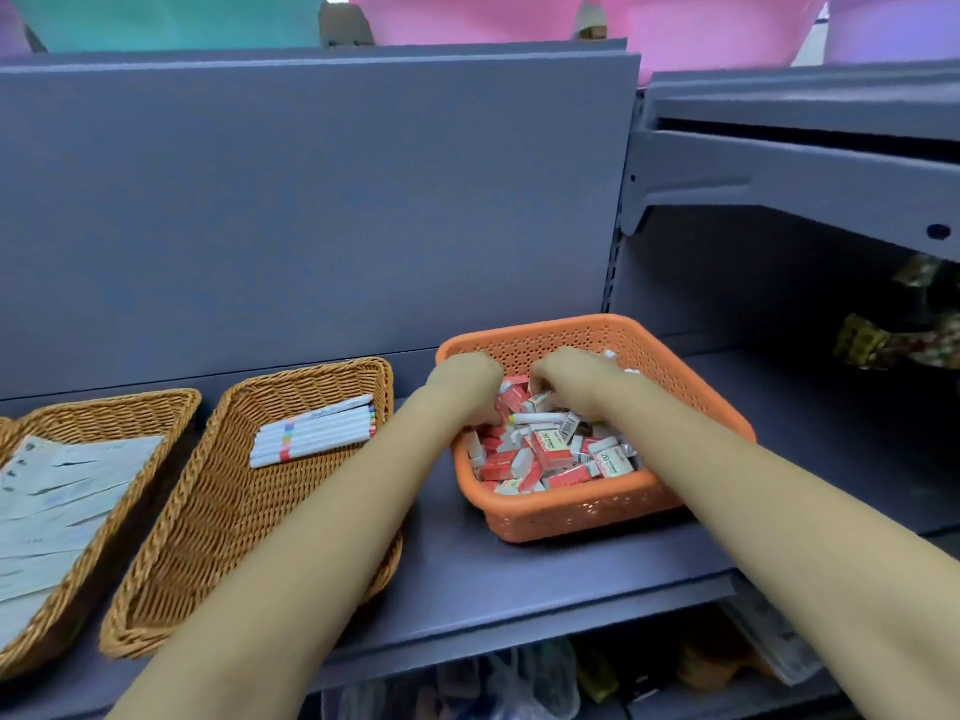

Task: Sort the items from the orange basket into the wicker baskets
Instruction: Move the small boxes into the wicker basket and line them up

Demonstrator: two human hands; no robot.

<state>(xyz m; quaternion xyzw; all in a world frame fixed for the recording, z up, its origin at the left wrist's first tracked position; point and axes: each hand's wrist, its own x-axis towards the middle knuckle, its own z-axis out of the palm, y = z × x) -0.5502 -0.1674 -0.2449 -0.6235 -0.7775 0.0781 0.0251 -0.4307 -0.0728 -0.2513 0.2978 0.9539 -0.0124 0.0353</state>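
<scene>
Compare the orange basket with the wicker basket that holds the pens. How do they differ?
The orange basket is perforated plastic; the wicker basket is woven and brown. The orange basket is heaped with small boxes; the wicker basket holds only a row of pens. Both hands reach into the orange basket, none into the wicker one. Both stand on the same shelf.

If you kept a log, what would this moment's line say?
stage: picking | left hand, right hand: both digging in orange basket | erasers: unsorted | pens: in wicker basket
</scene>
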